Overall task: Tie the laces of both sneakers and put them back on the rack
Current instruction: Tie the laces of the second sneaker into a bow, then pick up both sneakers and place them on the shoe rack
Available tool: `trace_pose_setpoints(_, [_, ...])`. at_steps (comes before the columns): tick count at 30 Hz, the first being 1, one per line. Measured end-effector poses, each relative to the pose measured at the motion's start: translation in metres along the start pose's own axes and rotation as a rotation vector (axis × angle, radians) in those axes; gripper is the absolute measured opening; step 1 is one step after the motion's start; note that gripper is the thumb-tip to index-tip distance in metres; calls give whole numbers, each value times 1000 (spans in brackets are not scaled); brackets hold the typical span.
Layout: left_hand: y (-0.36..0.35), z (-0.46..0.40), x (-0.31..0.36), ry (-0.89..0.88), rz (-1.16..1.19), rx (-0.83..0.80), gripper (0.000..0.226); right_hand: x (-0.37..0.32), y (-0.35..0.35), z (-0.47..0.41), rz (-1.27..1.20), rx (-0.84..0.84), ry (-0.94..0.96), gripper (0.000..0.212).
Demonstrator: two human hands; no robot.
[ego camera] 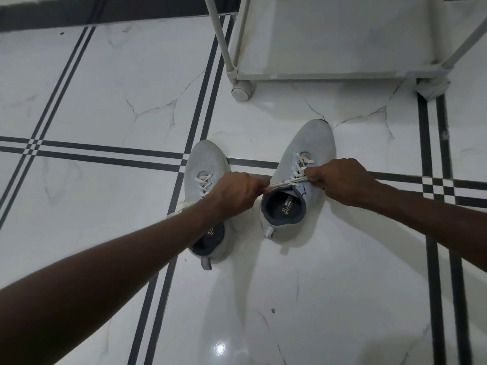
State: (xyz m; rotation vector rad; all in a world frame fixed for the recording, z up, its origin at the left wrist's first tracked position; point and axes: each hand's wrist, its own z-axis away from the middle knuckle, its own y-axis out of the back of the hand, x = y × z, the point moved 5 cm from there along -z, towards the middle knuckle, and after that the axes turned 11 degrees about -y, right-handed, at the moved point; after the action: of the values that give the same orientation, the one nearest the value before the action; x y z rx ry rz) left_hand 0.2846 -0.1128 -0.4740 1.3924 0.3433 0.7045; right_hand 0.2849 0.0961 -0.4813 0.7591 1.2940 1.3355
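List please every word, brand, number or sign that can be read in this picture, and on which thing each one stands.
"ADIC...": partial pale print on the insole of the right sneaker; the rest is too blurred to read.
Pale logo mark beside it on the same insole: a sign, not letters.
Similar gold mark inside the left sneaker, mostly hidden by the left forearm: unreadable.
Small sticker on the rack front rail: too small to read.

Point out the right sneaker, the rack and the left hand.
right sneaker (311,143): head view, toe box.
rack (316,74): head view, front edge of bottom shelf.
left hand (234,192): head view, back of hand.
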Motion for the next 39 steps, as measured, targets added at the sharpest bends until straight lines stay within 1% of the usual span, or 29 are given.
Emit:
trace_pose_setpoints(4, [0,-3,-2,36,4,-47,25,1,-1,0,47,-25,19,10])
trace_pose_setpoints(6, [-1,-2,-2,55,64,-59,28,-1,1,-2,75,-13,33,11])
trace_pose_setpoints(8, [4,3,1,59,137,-33,36,-1,8,0,86,66,23,21])
trace_pose_setpoints(10, [14,15,-7,105,176,21,42,-3,19,11,91,211,-8,34])
trace_pose_setpoints(12, [27,33,-30,255,222,70,44,-10,29,33,-33,344,-97,36])
trace_pose_setpoints(13, [33,45,-45,340,234,83,46,-13,28,43,-116,329,-181,38])
trace_pose_setpoints(14, [41,57,-55,415,241,77,51,-16,21,51,-206,225,-299,44])
trace_pose_setpoints(16, [50,86,-71,577,334,-21,59,-23,-2,58,-446,-155,-557,60])
trace_pose_setpoints(17, [44,103,-76,670,463,-115,57,-27,-13,60,-584,-320,-643,63])
trace_pose_setpoints(18, [34,122,-78,772,651,-223,54,-30,-19,59,-675,-408,-676,63])
trace_pose_setpoints(19, [21,144,-74,864,873,-313,54,-33,-24,54,-727,-419,-680,62])
trace_pose_setpoints(20, [8,158,-66,914,1064,-355,56,-32,-26,50,-759,-391,-688,59])
trace_pose_setpoints(21, [-5,167,-57,922,1185,-347,58,-31,-27,46,-784,-358,-693,54])
trace_pose_setpoints(22, [-17,171,-50,927,1240,-282,57,-33,-28,43,-797,-338,-695,48])
trace_pose_setpoints(23, [-26,170,-44,940,1231,-184,52,-34,-30,40,-806,-332,-697,41])
trace_pose_setpoints(25, [-35,166,-35,1022,1094,43,35,-37,-33,35,-799,-333,-687,29])
trace_pose_setpoints(27, [-41,162,-28,1063,1007,157,33,-40,-32,32,-772,-339,-652,26])
trace_pose_setpoints(29, [-45,162,-21,1085,1010,192,38,-45,-31,31,-741,-346,-601,25])
trace_pose_setpoints(31, [-46,164,-15,1125,1032,220,38,-51,-33,30,-684,-361,-556,23])
trace_pose_setpoints(35, [-42,157,-3,1114,939,269,31,-55,-40,29,-612,-361,-564,28])
trace_pose_setpoints(37, [-38,155,-1,1107,886,271,28,-60,-38,28,-560,-337,-526,25])
trace_pose_setpoints(39, [-28,156,-1,1096,869,309,26,-65,-32,26,-550,-313,-492,21])
